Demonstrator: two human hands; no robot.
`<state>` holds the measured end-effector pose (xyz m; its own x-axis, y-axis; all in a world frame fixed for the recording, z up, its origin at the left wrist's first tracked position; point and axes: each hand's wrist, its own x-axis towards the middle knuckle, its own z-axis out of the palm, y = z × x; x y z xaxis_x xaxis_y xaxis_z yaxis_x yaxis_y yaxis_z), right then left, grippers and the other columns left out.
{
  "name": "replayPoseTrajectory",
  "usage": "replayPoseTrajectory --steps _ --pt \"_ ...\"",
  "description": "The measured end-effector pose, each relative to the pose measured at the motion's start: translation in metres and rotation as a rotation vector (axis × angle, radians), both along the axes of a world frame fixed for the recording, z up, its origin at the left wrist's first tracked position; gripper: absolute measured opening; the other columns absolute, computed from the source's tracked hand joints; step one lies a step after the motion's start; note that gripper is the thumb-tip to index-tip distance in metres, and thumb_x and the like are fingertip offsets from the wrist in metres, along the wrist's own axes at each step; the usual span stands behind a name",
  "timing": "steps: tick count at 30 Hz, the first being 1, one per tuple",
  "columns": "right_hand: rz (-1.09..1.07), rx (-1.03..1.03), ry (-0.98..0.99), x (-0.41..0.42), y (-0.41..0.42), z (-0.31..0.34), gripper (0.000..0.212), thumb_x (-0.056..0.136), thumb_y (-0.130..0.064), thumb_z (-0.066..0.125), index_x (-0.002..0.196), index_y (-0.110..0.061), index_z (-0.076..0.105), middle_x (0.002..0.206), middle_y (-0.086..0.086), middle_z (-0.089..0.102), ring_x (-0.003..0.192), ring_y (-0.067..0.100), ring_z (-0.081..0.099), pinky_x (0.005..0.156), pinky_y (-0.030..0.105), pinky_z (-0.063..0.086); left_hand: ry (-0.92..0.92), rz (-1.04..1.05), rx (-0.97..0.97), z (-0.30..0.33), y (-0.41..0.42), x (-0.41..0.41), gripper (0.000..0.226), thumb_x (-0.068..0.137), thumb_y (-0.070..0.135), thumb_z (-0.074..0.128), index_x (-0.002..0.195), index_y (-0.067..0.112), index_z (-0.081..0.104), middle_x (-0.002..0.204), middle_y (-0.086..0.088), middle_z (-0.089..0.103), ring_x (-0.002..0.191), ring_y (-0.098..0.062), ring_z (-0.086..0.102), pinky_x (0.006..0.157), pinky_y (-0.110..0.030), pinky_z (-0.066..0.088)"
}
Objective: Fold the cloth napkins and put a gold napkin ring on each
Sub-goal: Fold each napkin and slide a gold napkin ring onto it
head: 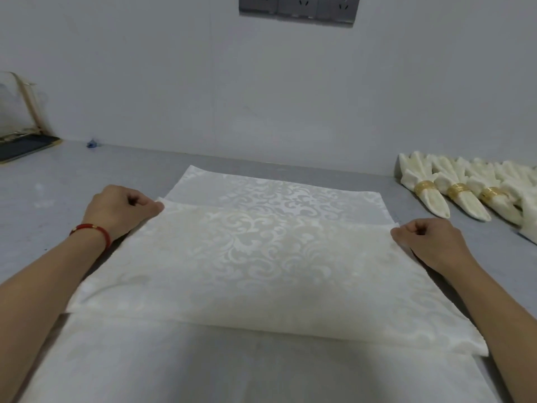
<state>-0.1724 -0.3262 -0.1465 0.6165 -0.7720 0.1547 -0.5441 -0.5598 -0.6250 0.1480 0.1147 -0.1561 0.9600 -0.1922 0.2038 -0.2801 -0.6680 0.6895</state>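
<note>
A white damask napkin (261, 257) lies spread on the grey table (58, 205), its near part folded up over the middle so a strip of the far part stays uncovered. My left hand (122, 210), with a red bracelet at the wrist, pinches the left corner of the folded edge. My right hand (427, 242) pinches the right corner of that same edge. More white cloth (203, 367) lies under it toward me. Several folded napkins (436, 196) with gold rings (424, 187) lie in a row at the right.
A grey wall (203, 82) closes the table's far side, with a power socket strip (299, 7) high up. At the far left stand a dark tray (23, 148) and a pale bag-like object (14, 106). A small blue scrap (92, 144) lies by the wall.
</note>
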Motion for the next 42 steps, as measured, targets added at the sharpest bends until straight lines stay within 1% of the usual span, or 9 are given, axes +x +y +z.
replayPoseTrajectory --steps 12,17,19,21,24,27,30,34,42 --pt "-0.04 0.051 -0.001 0.005 0.005 0.003 0.025 0.089 -0.036 0.076 0.081 -0.013 0.076 0.079 0.003 0.073 0.075 0.016 0.062 0.067 0.031 0.044 0.034 0.011 -0.034 0.005 -0.002 -0.002 0.031 0.076 0.045 0.086 0.073 0.016 0.075 0.077 0.0 0.073 0.079 -0.016 0.065 0.078 -0.032 0.047" --pt "-0.012 0.251 -0.159 -0.016 0.012 0.025 0.023 0.096 -0.038 0.067 0.103 -0.017 0.072 0.081 0.006 0.064 0.068 0.02 0.053 0.069 0.035 0.042 0.241 -0.036 -0.174 0.017 0.018 -0.004 0.038 0.087 0.048 0.074 0.097 0.011 0.072 0.076 -0.008 0.075 0.073 -0.032 0.068 0.08 -0.045 0.058" --pt "0.044 0.128 -0.141 -0.026 0.025 0.039 0.021 0.097 -0.04 0.064 0.101 -0.021 0.072 0.086 0.002 0.067 0.075 0.022 0.058 0.074 0.04 0.046 0.121 -0.073 -0.029 0.027 0.027 -0.018 0.032 0.09 0.041 0.072 0.108 0.015 0.066 0.093 -0.006 0.074 0.083 -0.034 0.07 0.089 -0.049 0.057" --pt "0.167 0.014 -0.129 -0.025 0.056 0.052 0.016 0.097 -0.038 0.064 0.097 -0.024 0.071 0.092 -0.005 0.072 0.084 0.021 0.066 0.082 0.042 0.052 -0.191 -0.137 0.195 0.038 0.021 -0.053 0.03 0.094 0.042 0.064 0.115 0.02 0.062 0.108 -0.001 0.066 0.092 -0.028 0.066 0.089 -0.041 0.052" --pt "0.436 -0.129 -0.032 -0.004 0.129 0.058 0.011 0.098 -0.034 0.063 0.101 -0.027 0.07 0.105 -0.008 0.072 0.1 0.016 0.067 0.096 0.038 0.051 -0.327 -0.46 0.196 0.047 -0.014 -0.13 0.052 0.091 0.059 0.04 0.124 0.026 0.063 0.122 0.006 0.062 0.11 -0.018 0.06 0.096 -0.038 0.046" --pt "0.607 -0.219 0.152 0.013 0.2 0.036 0.044 0.105 -0.048 0.047 0.139 -0.021 0.056 0.145 -0.001 0.055 0.136 0.02 0.049 0.114 0.04 0.037 -0.295 -0.585 0.42 0.022 -0.053 -0.187 0.078 0.084 0.065 0.007 0.148 0.037 0.039 0.154 0.004 0.044 0.141 -0.021 0.04 0.114 -0.047 0.035" --pt "0.649 -0.306 0.401 0.01 0.221 -0.002 0.063 0.109 -0.053 0.024 0.163 -0.022 0.021 0.172 0.002 0.012 0.158 0.017 0.006 0.128 0.045 0.009 -0.203 -0.551 0.735 -0.013 -0.067 -0.214 0.088 0.074 0.062 -0.018 0.158 0.043 -0.001 0.17 0.004 0.002 0.155 -0.03 0.004 0.12 -0.061 0.008" --pt "0.471 -0.245 0.519 -0.024 0.18 -0.015 0.07 0.106 -0.061 0.014 0.165 -0.027 -0.003 0.172 -0.002 -0.015 0.157 0.016 -0.017 0.127 0.042 -0.01 -0.173 -0.493 0.736 -0.022 -0.068 -0.211 0.07 0.089 0.065 -0.006 0.156 0.048 -0.006 0.169 0.011 -0.006 0.156 -0.027 -0.006 0.12 -0.063 0.001" --pt "0.293 -0.216 0.602 -0.072 0.119 -0.017 0.076 0.103 -0.066 0.008 0.164 -0.025 -0.011 0.17 -0.002 -0.02 0.157 0.017 -0.019 0.128 0.044 -0.009 -0.004 -0.311 0.718 -0.016 -0.011 -0.156 0.064 0.097 0.071 0.007 0.156 0.052 -0.007 0.169 0.006 -0.012 0.156 -0.024 -0.012 0.123 -0.053 -0.006"
